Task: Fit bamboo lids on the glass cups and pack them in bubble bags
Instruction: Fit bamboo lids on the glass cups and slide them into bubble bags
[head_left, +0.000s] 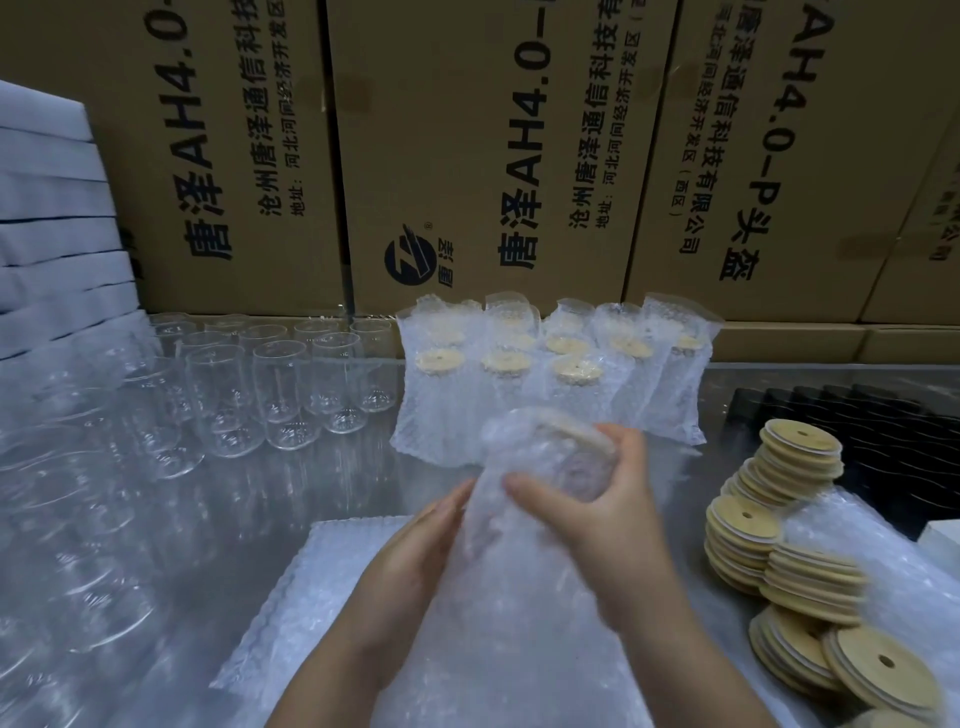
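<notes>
Glass cup (550, 470), bagged, lid (569, 428) end tilted up-right, right hand (615, 519) gripping

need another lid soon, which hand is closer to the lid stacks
Right. The right hand grips the bagged cup just left of the lid stacks; the left hand rests on the bag's far side, farther away.

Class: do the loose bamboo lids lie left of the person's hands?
No, the loose bamboo lids are stacked beyond the right hand; the bare glass cups stand on the left.
</notes>
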